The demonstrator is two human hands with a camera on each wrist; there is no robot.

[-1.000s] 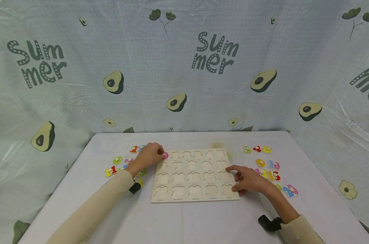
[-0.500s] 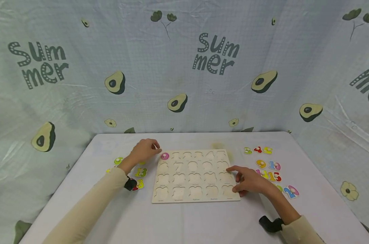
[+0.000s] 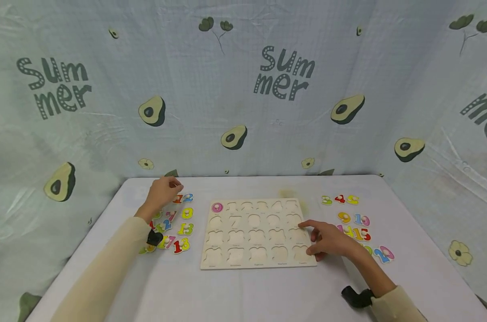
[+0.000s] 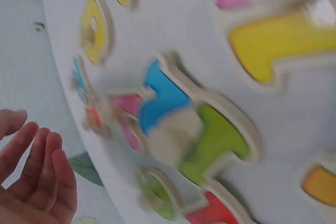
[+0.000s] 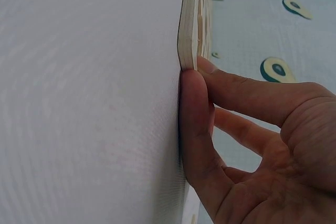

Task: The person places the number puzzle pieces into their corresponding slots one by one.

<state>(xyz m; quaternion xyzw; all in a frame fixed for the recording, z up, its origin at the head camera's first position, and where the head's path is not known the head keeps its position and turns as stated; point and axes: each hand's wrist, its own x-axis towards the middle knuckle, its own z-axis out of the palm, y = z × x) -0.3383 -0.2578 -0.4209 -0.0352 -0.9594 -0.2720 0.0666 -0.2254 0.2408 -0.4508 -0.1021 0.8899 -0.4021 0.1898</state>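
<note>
My left hand (image 3: 163, 192) is raised over the back of the left group of number puzzle pieces. In the left wrist view its fingers (image 4: 39, 166) are loosely bent and hold nothing. Below it lie a 12 piece (image 3: 183, 198) and a blue-and-green piece with a knob (image 4: 202, 124). The wooden number puzzle board (image 3: 243, 227) lies flat at mid-table, a round pink piece (image 3: 217, 207) in its back left recess. My right hand (image 3: 328, 239) grips the board's right edge. Its thumb (image 5: 247, 90) lies on the top face, with a finger against the side edge.
More pieces lie left of the board, among them a 13 (image 3: 185, 229) and a yellow 8 (image 3: 187, 213). On the right are another group with a 10 (image 3: 362, 218) and a 20 (image 3: 383, 254). A patterned curtain (image 3: 267, 152) rises behind the white table (image 3: 267, 295).
My left hand has let go of the pink piece in the board's back left recess and moved left over the left group. The right hand has stayed at the board's edge.
</note>
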